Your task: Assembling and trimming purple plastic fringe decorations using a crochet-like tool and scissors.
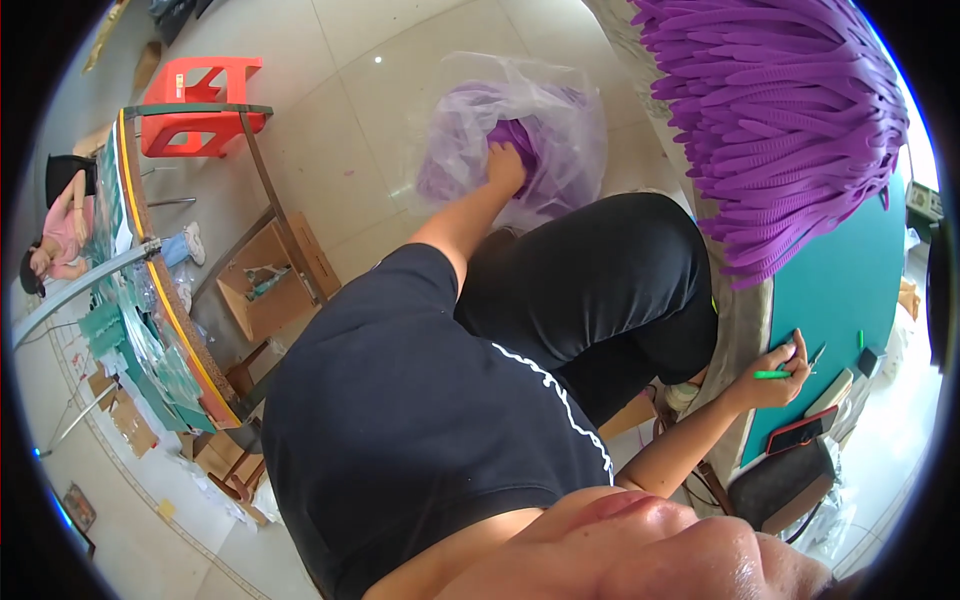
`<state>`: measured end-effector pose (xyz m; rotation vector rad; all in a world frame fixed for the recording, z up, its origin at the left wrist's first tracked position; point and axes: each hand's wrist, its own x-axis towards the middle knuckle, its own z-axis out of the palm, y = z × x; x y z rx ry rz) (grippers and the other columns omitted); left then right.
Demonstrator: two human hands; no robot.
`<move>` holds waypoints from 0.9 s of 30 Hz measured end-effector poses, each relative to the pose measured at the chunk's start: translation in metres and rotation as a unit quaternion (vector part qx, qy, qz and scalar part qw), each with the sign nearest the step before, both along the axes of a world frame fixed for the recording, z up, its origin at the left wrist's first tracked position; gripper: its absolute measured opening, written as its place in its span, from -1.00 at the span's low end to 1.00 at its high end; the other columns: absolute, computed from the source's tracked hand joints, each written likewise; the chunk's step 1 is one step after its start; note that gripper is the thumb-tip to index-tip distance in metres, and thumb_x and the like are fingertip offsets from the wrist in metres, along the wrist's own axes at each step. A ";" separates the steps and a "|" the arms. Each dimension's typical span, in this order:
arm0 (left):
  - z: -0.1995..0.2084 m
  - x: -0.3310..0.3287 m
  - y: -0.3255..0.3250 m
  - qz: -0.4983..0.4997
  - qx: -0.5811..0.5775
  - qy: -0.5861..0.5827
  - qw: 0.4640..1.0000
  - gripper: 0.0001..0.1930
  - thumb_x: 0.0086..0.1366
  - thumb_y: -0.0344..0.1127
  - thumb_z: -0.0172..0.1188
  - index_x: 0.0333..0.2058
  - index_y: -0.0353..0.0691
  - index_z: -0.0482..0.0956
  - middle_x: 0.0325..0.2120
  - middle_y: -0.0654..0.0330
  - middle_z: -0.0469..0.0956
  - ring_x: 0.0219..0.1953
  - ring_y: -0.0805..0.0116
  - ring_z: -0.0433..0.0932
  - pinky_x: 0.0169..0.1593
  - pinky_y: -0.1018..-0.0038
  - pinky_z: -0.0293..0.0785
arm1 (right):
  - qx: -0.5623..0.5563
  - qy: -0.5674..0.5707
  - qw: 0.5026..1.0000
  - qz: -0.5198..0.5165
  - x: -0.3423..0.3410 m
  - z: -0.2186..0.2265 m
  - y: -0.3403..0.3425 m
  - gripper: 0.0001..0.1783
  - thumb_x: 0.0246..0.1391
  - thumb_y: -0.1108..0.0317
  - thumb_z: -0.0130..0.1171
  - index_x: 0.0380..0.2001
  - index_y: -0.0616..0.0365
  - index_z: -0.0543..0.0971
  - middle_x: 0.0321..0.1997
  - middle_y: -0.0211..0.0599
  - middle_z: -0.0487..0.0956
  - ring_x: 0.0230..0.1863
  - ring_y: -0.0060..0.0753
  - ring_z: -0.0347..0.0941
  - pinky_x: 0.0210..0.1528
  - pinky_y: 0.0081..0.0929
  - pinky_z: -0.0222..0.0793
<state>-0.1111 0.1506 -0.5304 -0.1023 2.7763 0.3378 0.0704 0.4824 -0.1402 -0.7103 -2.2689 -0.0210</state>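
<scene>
On the floor to my left stands a see-through plastic bag (570, 92) with purple ribbed rubber strips (515, 135) inside. My left hand (506, 168) reaches into its mouth, fingers curled against the strips; the fingertips are partly hidden. At the table's near right edge, my right hand (782, 378) is closed around a small green-handled tool (771, 375). A thin metal tip shows past the fingers, but the kind of tool is unclear. A large heap of the same purple strips (790, 120) lies on the green tabletop (840, 290), farther off than my right hand.
A phone with a red edge (802, 430) lies on the table close to my right hand, beside a pale oblong object (838, 392). A red plastic stool (200, 130) stands far left. Behind the cluttered second table (165, 330) sits another person (65, 225). A cardboard box (262, 280) is underneath.
</scene>
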 end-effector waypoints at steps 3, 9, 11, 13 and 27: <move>-0.043 -0.004 -0.049 -0.135 -0.163 0.240 0.948 -0.32 0.01 -0.29 0.25 0.13 -0.37 0.26 -0.04 0.00 0.35 0.06 -0.13 0.32 0.15 0.13 0.26 | 0.008 0.006 1.000 0.015 -0.008 -0.005 0.002 -0.70 0.04 0.47 0.12 -0.68 0.19 0.26 -0.30 -0.47 0.68 -0.61 -0.45 0.28 -0.52 -0.48 0.22; -0.027 -0.053 -0.047 -0.114 0.005 -0.101 0.988 -0.36 0.02 -0.18 0.28 0.05 -0.36 0.31 -0.13 -0.06 0.46 -0.02 -0.04 0.45 -0.04 0.24 0.46 | -0.024 -0.013 0.999 -0.022 -0.005 -0.009 -0.005 -0.66 0.08 0.45 0.09 -0.66 0.17 0.18 -0.25 -0.42 0.68 -0.44 -0.35 0.38 0.10 -0.33 0.25; -0.015 -0.045 -0.049 -0.149 0.057 -0.102 0.982 -0.36 0.00 -0.10 0.30 0.01 -0.36 0.36 -0.17 -0.08 0.49 -0.07 -0.07 0.48 -0.04 0.22 0.46 | -0.041 -0.023 0.998 -0.037 -0.002 -0.009 -0.001 -0.66 0.07 0.45 0.09 -0.66 0.17 0.19 -0.25 -0.41 0.68 -0.48 -0.35 0.37 0.09 -0.35 0.24; -0.005 -0.032 -0.053 -0.180 0.108 -0.103 0.972 -0.34 -0.03 -0.03 0.33 -0.03 -0.36 0.41 -0.22 -0.10 0.53 -0.11 -0.09 0.51 -0.04 0.20 0.46 | -0.005 -0.020 1.000 -0.013 -0.006 -0.007 0.000 -0.68 0.04 0.47 0.10 -0.66 0.18 0.21 -0.27 -0.42 0.68 -0.53 -0.38 0.35 -0.18 -0.39 0.25; -0.055 -0.143 0.003 0.392 0.267 -0.177 0.862 -0.38 0.18 0.12 0.13 0.04 -0.29 0.42 0.02 -0.04 0.45 0.07 0.06 0.43 0.12 0.23 0.33 | 0.025 -0.010 1.000 -0.012 -0.011 -0.007 -0.006 -0.75 -0.03 0.48 0.08 -0.69 0.19 0.28 -0.27 -0.42 0.68 -0.48 -0.30 0.42 -0.21 -0.37 0.28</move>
